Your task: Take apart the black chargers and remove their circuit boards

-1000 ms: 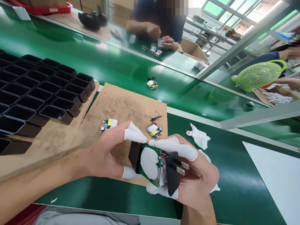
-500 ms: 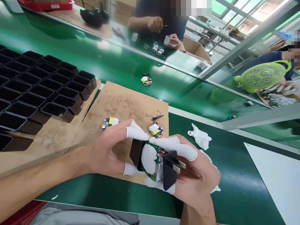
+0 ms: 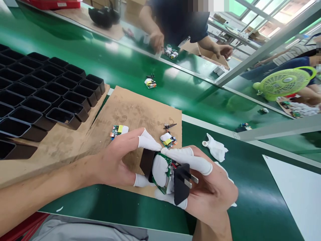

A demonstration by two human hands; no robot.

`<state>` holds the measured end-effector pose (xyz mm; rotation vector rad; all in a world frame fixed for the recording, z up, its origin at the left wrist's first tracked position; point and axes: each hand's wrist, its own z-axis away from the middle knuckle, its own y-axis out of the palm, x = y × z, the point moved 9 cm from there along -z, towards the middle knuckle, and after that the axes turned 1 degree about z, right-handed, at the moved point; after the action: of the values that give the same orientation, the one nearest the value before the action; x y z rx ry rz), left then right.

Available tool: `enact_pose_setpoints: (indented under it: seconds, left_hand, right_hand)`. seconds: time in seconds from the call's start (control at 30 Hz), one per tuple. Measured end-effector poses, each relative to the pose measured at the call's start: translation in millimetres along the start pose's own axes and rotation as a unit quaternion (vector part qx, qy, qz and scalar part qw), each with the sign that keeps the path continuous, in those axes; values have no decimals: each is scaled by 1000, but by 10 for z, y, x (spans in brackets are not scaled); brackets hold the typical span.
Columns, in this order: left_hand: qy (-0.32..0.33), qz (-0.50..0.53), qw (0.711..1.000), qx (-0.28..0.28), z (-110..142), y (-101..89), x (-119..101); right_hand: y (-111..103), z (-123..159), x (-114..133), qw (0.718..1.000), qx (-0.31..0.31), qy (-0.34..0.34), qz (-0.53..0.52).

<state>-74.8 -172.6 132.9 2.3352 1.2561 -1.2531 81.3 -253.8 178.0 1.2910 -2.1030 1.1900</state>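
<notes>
My left hand (image 3: 120,157), with white finger cots on, grips a black plastic housing (image 3: 146,163) between thumb and fingertips. In my right hand (image 3: 208,177), also in finger cots, is a circuit board (image 3: 160,170) covered with white filler, joined to a black plug plate (image 3: 181,184) with two metal prongs. The board's left edge sits partly inside the housing's mouth, and the plug plate stands outside it. Beyond my hands two more circuit boards, a left one (image 3: 120,130) and a right one (image 3: 168,139), lie on the cardboard sheet (image 3: 140,103).
Rows of black housings (image 3: 47,95) stand at the left. A further board (image 3: 150,83) lies on the green belt (image 3: 120,63). White crumpled cloth (image 3: 215,147) and a white sheet (image 3: 296,194) are at the right. Across the belt a co-worker's hands (image 3: 157,40) move near more boards; a green fan (image 3: 286,82) stands beyond.
My hands hold the housing and board in nearly the same pose. The board on the belt has shifted left. The co-worker's hands have moved apart.
</notes>
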Motion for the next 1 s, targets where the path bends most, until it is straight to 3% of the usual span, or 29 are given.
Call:
enact_pose_setpoints:
  seconds: [0.73, 1.0]
  left_hand:
    - [-18, 1, 1000, 7, 32, -2, 46]
    - [-9, 38, 999, -7, -55, -17, 45]
  right_hand:
    - [62, -22, -30, 999, 31, -7, 26]
    - [-150, -47, 45, 999, -48, -2, -10]
